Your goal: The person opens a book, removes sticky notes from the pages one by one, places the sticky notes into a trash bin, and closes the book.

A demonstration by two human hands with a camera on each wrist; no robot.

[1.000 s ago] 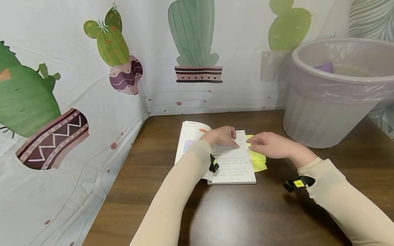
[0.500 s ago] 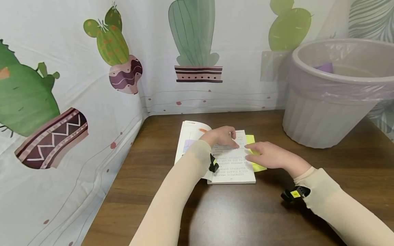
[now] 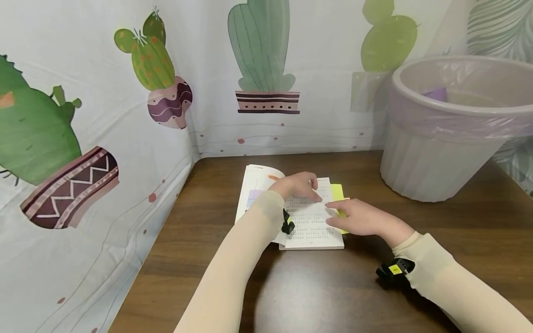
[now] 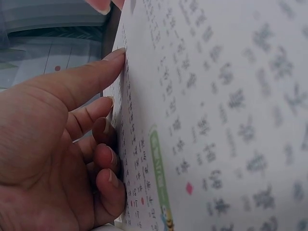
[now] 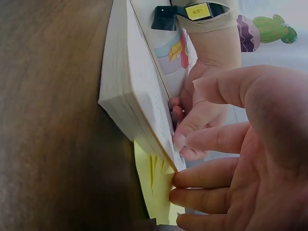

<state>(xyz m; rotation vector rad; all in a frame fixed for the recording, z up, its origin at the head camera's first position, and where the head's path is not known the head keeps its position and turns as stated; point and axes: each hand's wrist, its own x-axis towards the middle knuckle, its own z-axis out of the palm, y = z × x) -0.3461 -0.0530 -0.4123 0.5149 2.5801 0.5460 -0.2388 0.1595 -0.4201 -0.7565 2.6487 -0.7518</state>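
An open book (image 3: 312,238) with printed pages lies on the brown table. Yellow sticky notes (image 3: 337,191) stick out past its right edge; several overlapping ones (image 5: 156,185) show in the right wrist view. My left hand (image 3: 296,186) rests on the right-hand page, its thumb stretched out and the other fingertips bent against the paper in the left wrist view. At the page's right edge is my right hand (image 3: 361,218), fingers spread and reaching over the notes. Its fingertips are right at the page edge, and it partly hides the notes.
A grey trash bin (image 3: 433,162) with a purplish plastic liner stands at the back right, a purple piece (image 3: 436,94) inside it. Behind and to the left hangs a white curtain (image 3: 216,134) with printed cacti. Black straps (image 3: 391,272) sit on both wrists.
My right hand has come nearer to me and slightly left, from beside the notes to over the page's right edge. The left hand has kept its place on the page.
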